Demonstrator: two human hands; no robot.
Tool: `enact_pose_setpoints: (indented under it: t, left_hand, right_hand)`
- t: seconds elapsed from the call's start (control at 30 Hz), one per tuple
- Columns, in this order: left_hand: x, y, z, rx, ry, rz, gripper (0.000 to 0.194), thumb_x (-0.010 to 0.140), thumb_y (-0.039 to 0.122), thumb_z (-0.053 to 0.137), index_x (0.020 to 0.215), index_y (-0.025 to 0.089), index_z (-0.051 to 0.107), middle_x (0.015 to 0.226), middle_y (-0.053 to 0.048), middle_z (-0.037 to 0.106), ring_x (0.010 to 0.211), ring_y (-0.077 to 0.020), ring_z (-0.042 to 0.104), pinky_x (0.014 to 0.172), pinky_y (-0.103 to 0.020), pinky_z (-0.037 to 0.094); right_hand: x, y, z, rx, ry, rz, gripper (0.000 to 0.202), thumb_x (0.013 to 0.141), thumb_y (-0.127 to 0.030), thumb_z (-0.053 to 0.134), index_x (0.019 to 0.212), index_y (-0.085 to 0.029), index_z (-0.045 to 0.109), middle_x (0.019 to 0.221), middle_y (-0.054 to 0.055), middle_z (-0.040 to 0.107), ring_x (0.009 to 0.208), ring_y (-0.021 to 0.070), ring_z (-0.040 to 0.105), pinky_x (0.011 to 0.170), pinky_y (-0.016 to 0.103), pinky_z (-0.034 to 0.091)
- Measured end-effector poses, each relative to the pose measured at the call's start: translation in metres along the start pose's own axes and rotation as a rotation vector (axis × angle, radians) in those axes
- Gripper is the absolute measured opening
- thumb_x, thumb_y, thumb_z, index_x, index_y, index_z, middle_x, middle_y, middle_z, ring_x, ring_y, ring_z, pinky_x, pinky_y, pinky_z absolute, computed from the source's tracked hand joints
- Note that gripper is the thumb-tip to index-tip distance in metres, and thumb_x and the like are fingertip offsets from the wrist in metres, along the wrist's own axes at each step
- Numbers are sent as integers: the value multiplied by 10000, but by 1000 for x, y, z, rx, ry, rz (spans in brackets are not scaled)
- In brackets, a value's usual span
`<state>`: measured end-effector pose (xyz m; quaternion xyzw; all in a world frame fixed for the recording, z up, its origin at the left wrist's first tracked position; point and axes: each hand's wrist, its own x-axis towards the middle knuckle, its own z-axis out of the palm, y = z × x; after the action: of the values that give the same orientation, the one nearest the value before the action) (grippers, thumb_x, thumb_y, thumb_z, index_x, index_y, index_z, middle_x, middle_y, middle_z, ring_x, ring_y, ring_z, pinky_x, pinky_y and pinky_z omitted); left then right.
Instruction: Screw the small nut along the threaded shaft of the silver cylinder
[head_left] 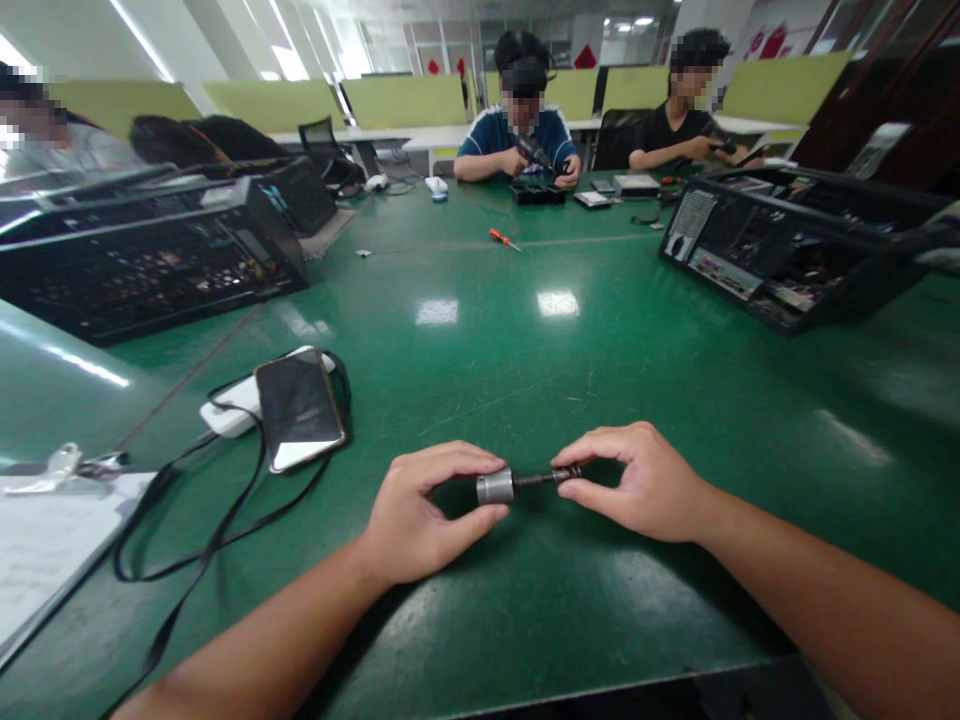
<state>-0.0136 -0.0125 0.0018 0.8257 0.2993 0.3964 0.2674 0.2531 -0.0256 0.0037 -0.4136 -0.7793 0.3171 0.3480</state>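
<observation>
A: Head view: what do the hands hold?

B: One small tool (525, 482), low over the green table (600, 380), near its front edge. The left hand (420, 520) pinches the silver socket (495, 486) between thumb and forefinger. The right hand (637, 485) pinches the dark shaft (551, 477) at its far end, fingers closed on it.

A: Which way does it lie?

B: Its long axis runs left to right, roughly level, tilted up slightly toward the right. The socket end points left, the shaft end right. Each hand has one end; neither is nearer.

A: Anything beside them?

B: A phone (300, 410) on a white pack with a black strap lies left, apart. An orange screwdriver (504, 239) lies far off mid-table. Two people work at the far side.
</observation>
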Motion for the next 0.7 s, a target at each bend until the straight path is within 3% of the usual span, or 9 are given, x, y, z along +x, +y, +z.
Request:
enact_pose_setpoints:
  t: [0.7]
  left_hand:
    - [1, 0, -7, 21, 17, 23, 293, 745, 144, 827, 1021, 195, 743, 956, -75, 785, 864, -202, 747, 791, -292, 594]
  right_hand:
    - [-1, 2, -6, -52, 24, -19, 109, 826, -246, 747, 933, -245, 771, 906, -16, 794, 823, 148, 743, 801, 269, 532]
